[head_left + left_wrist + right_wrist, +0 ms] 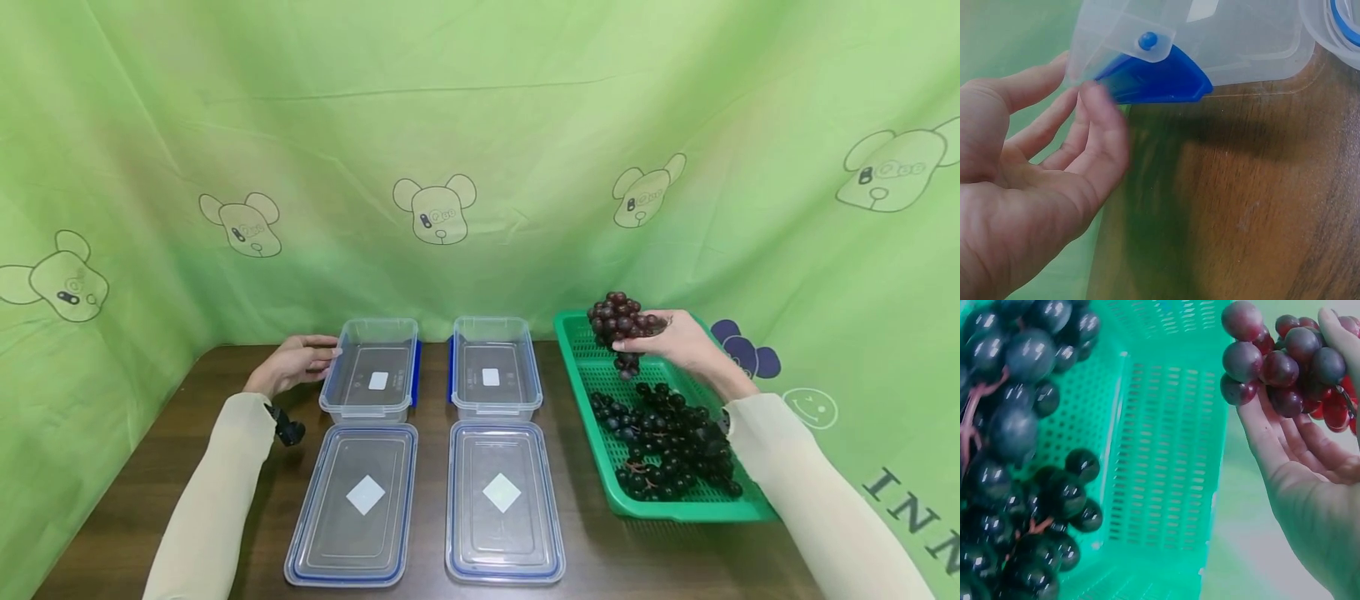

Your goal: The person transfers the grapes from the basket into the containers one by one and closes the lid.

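My right hand (686,342) holds a bunch of dark red grapes (617,319) above the far part of a green basket (592,450). In the right wrist view, the fingers lie under the red grapes (1279,369) and the thumb is over them. Darker black grapes (675,442) lie in the near part of the basket. My left hand (295,362) is at the left side of a clear plastic container (375,410). Its fingertips are right at the wall and the blue side latch (1160,78), fingers loosely bent.
A second clear container (497,411) stands to the right of the first. Two clear lids with blue seals, a left lid (348,546) and a right lid (504,546), lie in front of them on the wooden table (431,517). A green curtain (525,275) hangs behind.
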The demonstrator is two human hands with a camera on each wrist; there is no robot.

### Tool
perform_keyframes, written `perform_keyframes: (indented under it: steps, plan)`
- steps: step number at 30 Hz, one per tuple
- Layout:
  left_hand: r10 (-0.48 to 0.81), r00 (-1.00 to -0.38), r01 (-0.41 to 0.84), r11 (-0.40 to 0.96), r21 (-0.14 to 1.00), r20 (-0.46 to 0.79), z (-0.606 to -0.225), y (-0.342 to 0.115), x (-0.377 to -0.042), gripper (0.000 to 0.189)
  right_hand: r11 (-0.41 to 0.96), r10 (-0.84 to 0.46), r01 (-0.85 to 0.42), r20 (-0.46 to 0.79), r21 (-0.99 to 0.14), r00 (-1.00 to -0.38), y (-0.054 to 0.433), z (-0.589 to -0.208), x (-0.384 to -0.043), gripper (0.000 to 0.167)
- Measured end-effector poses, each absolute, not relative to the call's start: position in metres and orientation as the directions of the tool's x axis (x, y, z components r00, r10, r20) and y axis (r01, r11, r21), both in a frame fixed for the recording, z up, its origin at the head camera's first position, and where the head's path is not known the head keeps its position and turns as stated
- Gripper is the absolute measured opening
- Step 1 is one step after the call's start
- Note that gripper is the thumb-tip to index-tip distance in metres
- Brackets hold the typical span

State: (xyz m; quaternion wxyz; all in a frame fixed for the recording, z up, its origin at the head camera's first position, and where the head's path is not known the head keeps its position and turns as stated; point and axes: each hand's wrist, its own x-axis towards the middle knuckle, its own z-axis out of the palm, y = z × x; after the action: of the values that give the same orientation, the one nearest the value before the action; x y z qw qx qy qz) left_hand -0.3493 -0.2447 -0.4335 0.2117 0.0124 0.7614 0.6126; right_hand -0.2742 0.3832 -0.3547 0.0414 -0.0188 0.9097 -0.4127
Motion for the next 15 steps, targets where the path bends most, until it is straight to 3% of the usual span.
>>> perform_keyframes:
  steps: [5, 12, 15]
  plan:
    - [0.292, -0.908, -0.239, 0.227, 0.944, -0.3, -0.433, -0.245, -0.349, 0.063, 0.575, -0.069, -0.004, -0.044, -0.818, -0.997, 0.375, -0.348, -0.273, 0.063]
    - [0.289, -0.901, -0.261, 0.23, 0.937, -0.322, -0.432, -0.243, -0.349, 0.06, 0.421, -0.126, -0.03, -0.025, -0.907, -0.992, 0.359, -0.341, -0.272, 0.033]
    - [0.287, -0.902, -0.265, 0.226, 0.937, -0.324, -0.431, -0.243, -0.35, 0.059, 0.331, -0.151, -0.048, -0.003, -0.942, -0.988, 0.35, -0.336, -0.275, 0.029]
